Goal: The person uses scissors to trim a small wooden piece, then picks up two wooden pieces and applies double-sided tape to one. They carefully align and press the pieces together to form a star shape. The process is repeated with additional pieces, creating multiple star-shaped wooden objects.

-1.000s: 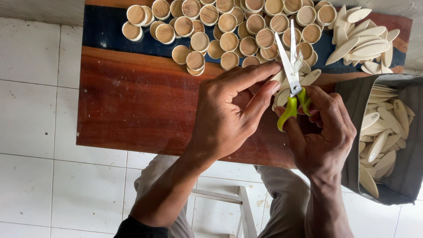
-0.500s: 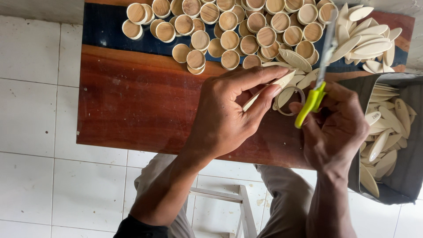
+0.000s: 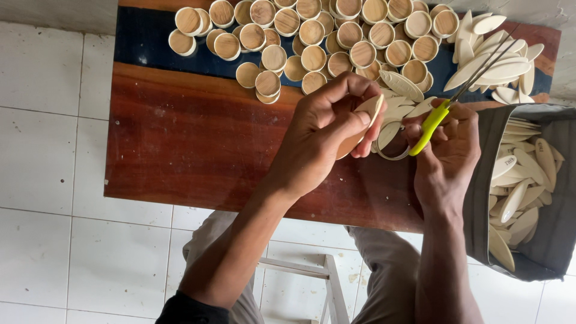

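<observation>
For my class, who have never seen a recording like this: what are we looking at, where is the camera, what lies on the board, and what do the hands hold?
There is no machine here: a person works with two bare hands. The one camera sits on the person's head and looks down, so the arms enter from below. A reddish wooden board rests over a white tiled floor. At its far edge lie many small round wooden caps and a pile of pale oval slips. A grey bag on the right holds more slips. The left hand pinches one oval slip in its fingers. The right hand grips scissors with green handles, blades pointing away.
</observation>
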